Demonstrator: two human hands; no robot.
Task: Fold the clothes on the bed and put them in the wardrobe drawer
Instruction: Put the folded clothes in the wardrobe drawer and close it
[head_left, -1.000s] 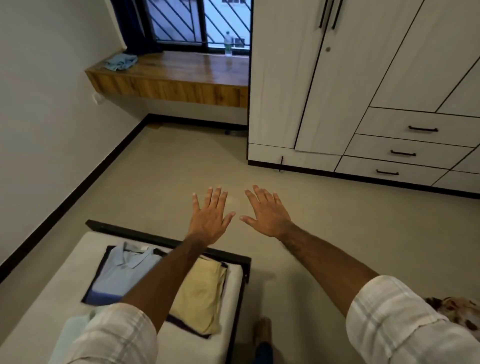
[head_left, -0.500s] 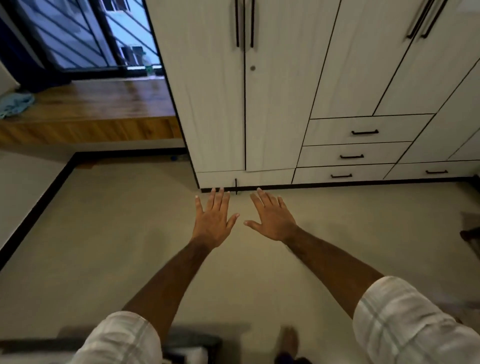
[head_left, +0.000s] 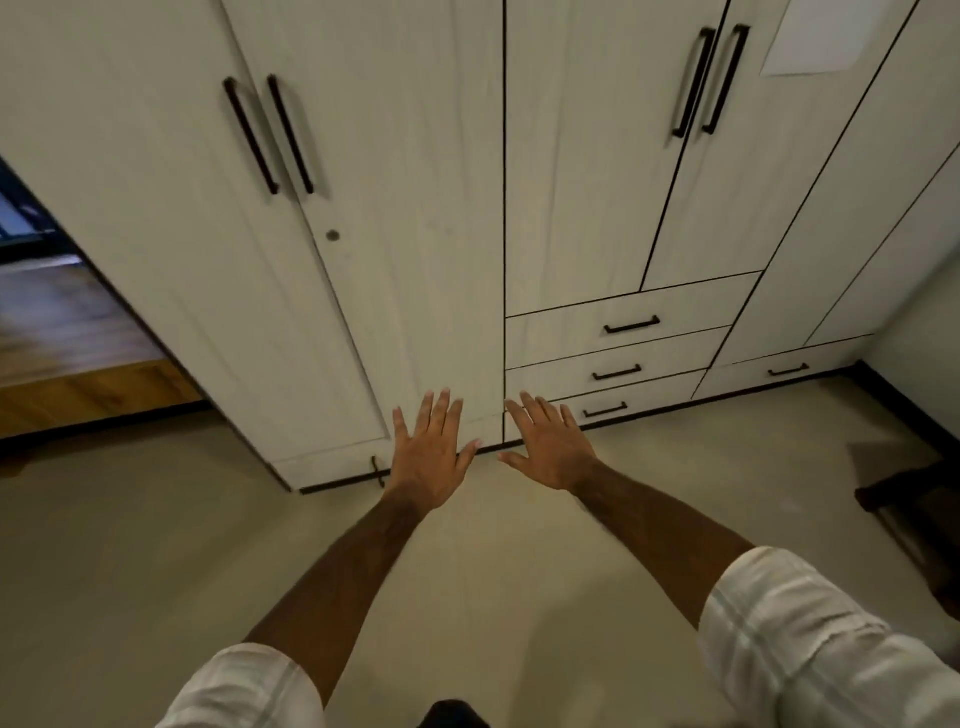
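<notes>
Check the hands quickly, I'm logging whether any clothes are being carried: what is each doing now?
Left hand: open, fingers spread, holding nothing.
Right hand: open, fingers spread, holding nothing.

Left hand (head_left: 428, 462), right hand (head_left: 550, 449) outstretched, fingers spread, before wardrobe (head_left: 415, 208).

1. The tall pale wardrobe (head_left: 415, 234) has door fronts of whitish wood-grain laminate, matt, with fine vertical streaks.
2. Its long black bar handles (head_left: 270, 135) look like metal with a dull satin finish.
3. The three stacked pale drawers (head_left: 675, 317) share the same matt grain and carry short black handles of the same dull finish.
4. The beige floor (head_left: 156, 571) is smooth, with a faint sheen.
5. The brown wooden ledge (head_left: 78, 384) shows warm grain, its top slightly glossy.
6. The rolled white checked sleeves (head_left: 810, 639) are soft woven cloth, creased.
</notes>
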